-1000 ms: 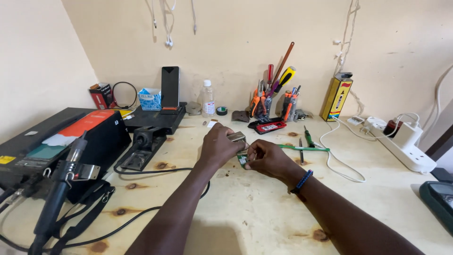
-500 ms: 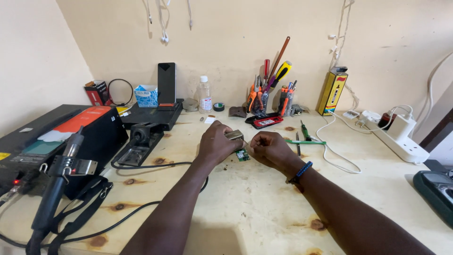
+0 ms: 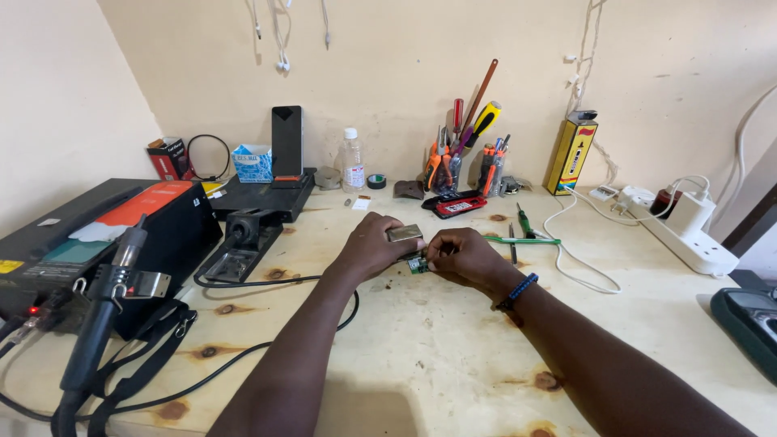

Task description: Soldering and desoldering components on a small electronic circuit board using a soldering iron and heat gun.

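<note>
1. Left hand (image 3: 374, 247) is curled nearly closed, knuckles up, near the middle of the tabletop (image 3: 421, 348); its fingers pinch a small flat metal piece (image 3: 404, 234) that sticks out above the thumb side.
2. Right hand (image 3: 463, 257) is likewise closed, fingertips pressed on a small green circuit board (image 3: 417, 264) that sits between the two hands, just above or on the wood; whether the board rests on the tabletop I cannot tell; a blue band (image 3: 518, 291) circles the right wrist.
3. Both hands meet over the board, thumbs almost touching; most of the board is hidden under the fingers, so only a green corner shows; whether the metal piece joins the board cannot be made out.
4. Toward the left edge stands a black station box (image 3: 105, 235) with an orange patch, and a hot-air handle (image 3: 101, 324) hangs beside it; its lower end is cut off by the frame; black cables (image 3: 243, 356) trail across the wood.
5. Along the back edge stand an upright black phone (image 3: 286, 142), a clear bottle (image 3: 352, 160), a holder of screwdrivers and pliers (image 3: 465, 158) and a yellow box (image 3: 571, 154); green tweezers (image 3: 522, 239) lie just behind the right hand.
6. Near the right edge lies a white power strip (image 3: 688, 239); a dark green device (image 3: 749, 320) at the right corner is cut off.
</note>
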